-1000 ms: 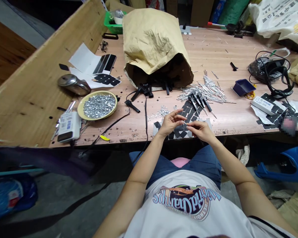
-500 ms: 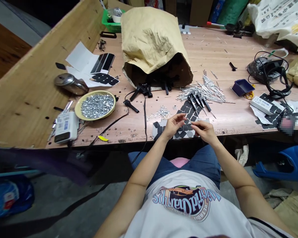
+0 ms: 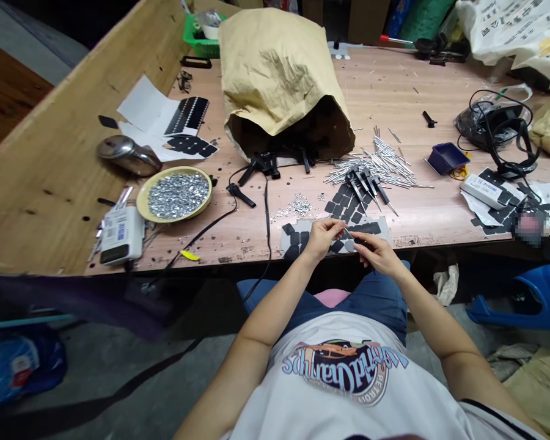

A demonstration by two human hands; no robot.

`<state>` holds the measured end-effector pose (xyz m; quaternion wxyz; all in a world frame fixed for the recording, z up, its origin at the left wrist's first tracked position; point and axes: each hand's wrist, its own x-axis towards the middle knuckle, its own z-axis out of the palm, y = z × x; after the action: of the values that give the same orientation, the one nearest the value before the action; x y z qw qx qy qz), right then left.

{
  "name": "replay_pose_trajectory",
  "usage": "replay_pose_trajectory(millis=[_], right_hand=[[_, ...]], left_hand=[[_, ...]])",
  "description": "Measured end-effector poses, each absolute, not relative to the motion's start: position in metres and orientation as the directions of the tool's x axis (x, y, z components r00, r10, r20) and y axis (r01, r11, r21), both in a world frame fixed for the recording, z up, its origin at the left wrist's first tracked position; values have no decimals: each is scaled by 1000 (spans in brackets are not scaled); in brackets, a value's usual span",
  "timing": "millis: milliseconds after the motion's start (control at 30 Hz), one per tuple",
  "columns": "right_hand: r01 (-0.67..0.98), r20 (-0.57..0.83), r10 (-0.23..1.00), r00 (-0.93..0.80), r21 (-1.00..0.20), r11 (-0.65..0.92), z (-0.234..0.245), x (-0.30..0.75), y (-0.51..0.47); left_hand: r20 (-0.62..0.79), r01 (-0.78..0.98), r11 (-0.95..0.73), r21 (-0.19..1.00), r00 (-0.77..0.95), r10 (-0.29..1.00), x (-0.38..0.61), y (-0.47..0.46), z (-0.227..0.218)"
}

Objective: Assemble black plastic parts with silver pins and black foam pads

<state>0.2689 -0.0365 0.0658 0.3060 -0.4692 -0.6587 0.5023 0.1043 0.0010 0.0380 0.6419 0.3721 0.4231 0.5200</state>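
My left hand (image 3: 321,237) is closed, its thumb and fingertips pinching one end of a thin metal rod (image 3: 348,233). The other end of the rod is between the fingers of my right hand (image 3: 376,249), also closed. Both hands are over a grey sheet with black stick-on pads (image 3: 369,228) at the table's front edge. Just beyond them lie several black plastic handles with metal rods (image 3: 365,183). Behind these is a heap of loose metal rods (image 3: 387,160). Small metal pieces (image 3: 301,205) are scattered left of the handles.
A paper bag (image 3: 275,67) lies with its mouth facing me, black handles spilling out. To the left are a yellow bowl (image 3: 142,198) of small metal pieces, a white box (image 3: 121,235) and a black cord (image 3: 268,226). A purple tray (image 3: 447,157) sits at the right.
My fingertips have come closer together around the rod, and the left thumb and fingers have closed more. My right hand has dropped slightly and turned. The camera view has shifted slightly.
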Motion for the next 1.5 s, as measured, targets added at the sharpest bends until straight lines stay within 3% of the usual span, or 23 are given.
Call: replay_pose_trajectory(millis=[133,267,367,500,667,767,833,1000,1167,1333,1500], right_hand=[[505,-40,976,-212,-860,75,56,284,-46],[869,-31,999,-18,-495,0,49,300,-48],[956,-121,992,25,-288,-59,47,291,-52],[949,-169,978,-118,-308,61,47,271,-58],[967,-130,980,152,-186,-174,47,262,-60],[965,-183,983,-6,-259,-42,43,249,-65],[942,-149,983,-109,-332,54,40,247,-67],[940,-34,984,175,-291,-177,37,260,-59],[906,-74,996,-40,-424,5,32,248,-64],[894,-4,969,249,-384,-231,30,263,-56],[806,-19,1000,23,-592,-30,21,242,-61]], left_hand=[[-193,-188,210,960,106,976,105,0,36],[-101,-89,97,991,-45,994,96,-2,36],[0,-49,-7,999,-137,991,87,-3,40],[98,-6,-101,995,-179,979,78,-4,45],[142,9,-144,990,-243,960,69,-5,47],[157,9,-160,987,-255,954,66,-6,48],[171,9,-175,985,-253,952,65,-7,48],[196,25,-198,980,-297,935,63,-9,49],[222,35,-221,975,-277,935,62,-10,50],[218,48,-214,976,-285,933,61,-12,49],[236,59,-229,972,-258,937,68,-12,50]])
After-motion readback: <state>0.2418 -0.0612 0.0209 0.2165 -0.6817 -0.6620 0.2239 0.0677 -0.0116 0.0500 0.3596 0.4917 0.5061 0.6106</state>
